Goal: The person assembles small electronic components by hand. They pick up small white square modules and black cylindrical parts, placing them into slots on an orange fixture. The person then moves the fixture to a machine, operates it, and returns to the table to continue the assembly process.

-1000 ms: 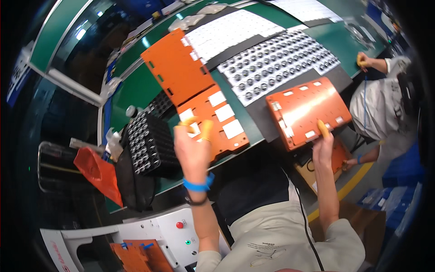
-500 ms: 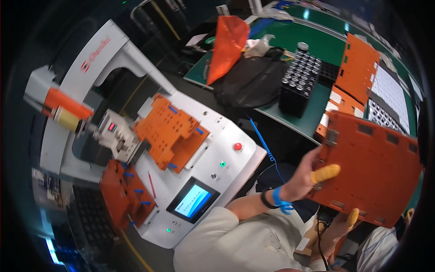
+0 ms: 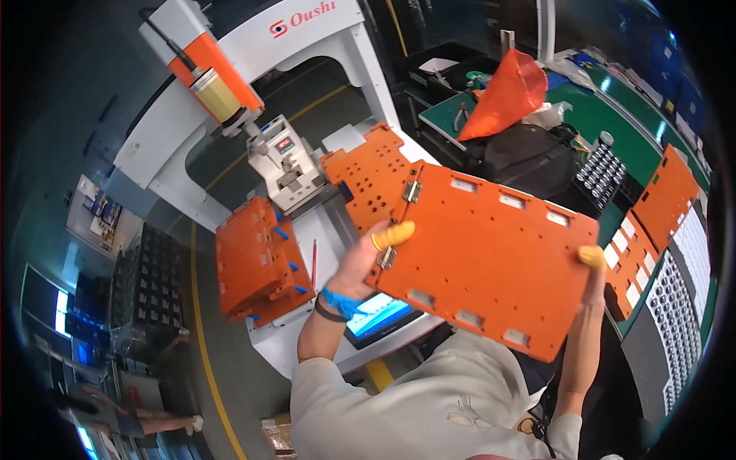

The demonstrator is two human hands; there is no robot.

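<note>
Both hands hold an orange hinged fixture plate, tilted in front of my chest. It is a flat rectangle with slots along two edges, small holes and two metal hinges at its left end. My left hand grips that left end beside the hinges, its thumb in a yellow finger cot and a blue strap round the wrist. At the right edge my right hand is closed, with a yellow-capped thumb on top. The plate hides the other fingers. Behind it, a perforated orange fixture lies on the white machine's bed, partly covered.
The white gantry machine stands ahead left, its lit screen partly hidden. Another orange fixture with blue pins sits on its left side. On the green bench are cylindrical cells and a black bag. A person is at lower left.
My hands have carried the orange plate leftward, in front of the machine. The view has turned right-to-left, so the whole plate and my right thumb on its edge show more clearly.
</note>
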